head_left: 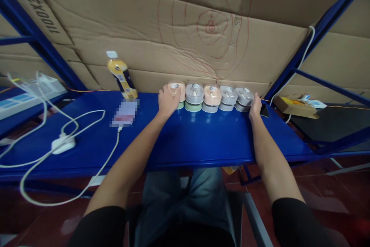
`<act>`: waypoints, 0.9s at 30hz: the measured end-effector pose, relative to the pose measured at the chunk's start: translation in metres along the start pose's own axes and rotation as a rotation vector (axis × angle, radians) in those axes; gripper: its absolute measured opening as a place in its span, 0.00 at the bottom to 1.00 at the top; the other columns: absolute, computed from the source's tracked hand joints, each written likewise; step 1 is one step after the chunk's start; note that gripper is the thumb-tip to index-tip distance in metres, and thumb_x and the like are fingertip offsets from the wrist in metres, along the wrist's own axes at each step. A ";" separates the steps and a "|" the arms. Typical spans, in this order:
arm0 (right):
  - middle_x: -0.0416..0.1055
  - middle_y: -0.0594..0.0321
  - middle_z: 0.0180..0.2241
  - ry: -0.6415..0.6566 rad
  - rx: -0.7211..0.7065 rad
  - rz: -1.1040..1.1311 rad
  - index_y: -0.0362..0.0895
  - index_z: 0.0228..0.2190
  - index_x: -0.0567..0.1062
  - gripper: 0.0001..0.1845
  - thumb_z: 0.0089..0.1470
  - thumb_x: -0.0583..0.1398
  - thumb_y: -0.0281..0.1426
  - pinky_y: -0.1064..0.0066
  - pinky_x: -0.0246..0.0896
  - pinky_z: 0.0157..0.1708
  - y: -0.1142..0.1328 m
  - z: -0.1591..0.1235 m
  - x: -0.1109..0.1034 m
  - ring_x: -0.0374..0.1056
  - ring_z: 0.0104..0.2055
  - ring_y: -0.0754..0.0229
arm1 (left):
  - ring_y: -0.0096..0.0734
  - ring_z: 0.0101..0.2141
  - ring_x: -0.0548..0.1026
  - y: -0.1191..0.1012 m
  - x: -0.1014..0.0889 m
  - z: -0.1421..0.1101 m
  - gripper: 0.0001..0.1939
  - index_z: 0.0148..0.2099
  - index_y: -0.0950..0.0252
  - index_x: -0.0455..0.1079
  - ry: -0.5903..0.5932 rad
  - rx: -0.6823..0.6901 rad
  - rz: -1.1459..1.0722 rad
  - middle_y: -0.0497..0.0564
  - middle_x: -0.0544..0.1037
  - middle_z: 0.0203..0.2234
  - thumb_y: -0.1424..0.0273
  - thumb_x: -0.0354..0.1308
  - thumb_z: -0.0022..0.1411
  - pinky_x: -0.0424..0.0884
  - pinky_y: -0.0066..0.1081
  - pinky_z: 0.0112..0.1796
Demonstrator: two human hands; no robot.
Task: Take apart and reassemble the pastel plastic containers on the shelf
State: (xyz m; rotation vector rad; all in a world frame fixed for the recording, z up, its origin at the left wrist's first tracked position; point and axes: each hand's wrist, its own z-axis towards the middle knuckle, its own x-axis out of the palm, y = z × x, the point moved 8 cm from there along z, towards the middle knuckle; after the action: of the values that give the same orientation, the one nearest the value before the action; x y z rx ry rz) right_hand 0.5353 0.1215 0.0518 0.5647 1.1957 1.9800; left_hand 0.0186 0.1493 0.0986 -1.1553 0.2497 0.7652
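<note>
Several small rounded plastic boxes with clear-looking lids stand in a row, stacked two high, against the cardboard. At the left end, my left hand [169, 101] is wrapped round the peach box [177, 87], its fingers over the front and side. A green box shows beneath it. My right hand [255, 106] grips the outer side of the grey box [244, 96] at the right end; some of its fingers are hidden. Between them stand a grey box [194, 93] on a green one, a peach box [212, 95] on a grey one, and another grey pair [228, 95].
On the blue table [202, 139] stand a yellow drink bottle [123, 75] and a blurred-out phone-like item [125, 113] on a white cable. A white charger [63, 145] lies left. A dark phone [264, 110] is beside my right hand. Cardboard [115, 19] walls the back.
</note>
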 end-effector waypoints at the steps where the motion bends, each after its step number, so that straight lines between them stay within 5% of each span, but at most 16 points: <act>1: 0.81 0.51 0.54 0.008 0.034 0.043 0.41 0.51 0.81 0.40 0.63 0.55 0.63 0.49 0.66 0.68 -0.007 0.001 0.001 0.73 0.63 0.44 | 0.62 0.67 0.73 0.005 0.000 0.002 0.28 0.66 0.68 0.68 0.018 -0.010 -0.034 0.73 0.77 0.63 0.52 0.55 0.76 0.66 0.52 0.67; 9: 0.81 0.52 0.59 0.135 0.048 0.093 0.42 0.53 0.82 0.37 0.58 0.62 0.59 0.52 0.62 0.71 -0.015 -0.009 0.019 0.74 0.65 0.47 | 0.57 0.64 0.79 0.041 -0.008 0.016 0.28 0.66 0.63 0.71 0.096 -0.175 -0.127 0.64 0.82 0.61 0.51 0.59 0.74 0.71 0.48 0.65; 20: 0.78 0.47 0.63 0.369 0.052 -0.077 0.46 0.58 0.77 0.43 0.56 0.62 0.65 0.50 0.64 0.69 0.021 -0.056 0.076 0.72 0.67 0.43 | 0.61 0.63 0.78 0.095 -0.060 0.032 0.25 0.60 0.64 0.72 -0.031 -0.234 -0.079 0.67 0.82 0.60 0.51 0.60 0.71 0.71 0.53 0.65; 25: 0.65 0.30 0.71 0.294 -0.155 -0.421 0.37 0.72 0.62 0.61 0.46 0.72 0.55 0.40 0.58 0.71 0.051 -0.075 0.083 0.63 0.73 0.31 | 0.61 0.64 0.77 0.093 -0.063 0.030 0.26 0.61 0.65 0.72 -0.048 -0.235 -0.090 0.68 0.81 0.61 0.52 0.60 0.72 0.70 0.54 0.67; 27: 0.66 0.28 0.69 0.306 -0.223 -0.520 0.36 0.73 0.60 0.61 0.47 0.73 0.50 0.37 0.58 0.70 0.061 -0.081 0.087 0.64 0.71 0.28 | 0.62 0.68 0.74 0.091 -0.063 0.027 0.31 0.66 0.67 0.68 -0.071 -0.235 -0.089 0.70 0.78 0.64 0.51 0.61 0.71 0.66 0.55 0.69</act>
State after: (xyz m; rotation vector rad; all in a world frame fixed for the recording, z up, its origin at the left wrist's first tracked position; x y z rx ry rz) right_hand 0.4023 0.1262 0.0671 -0.1614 1.1340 1.7437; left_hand -0.0918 0.1642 0.0778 -1.3484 0.0488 0.7700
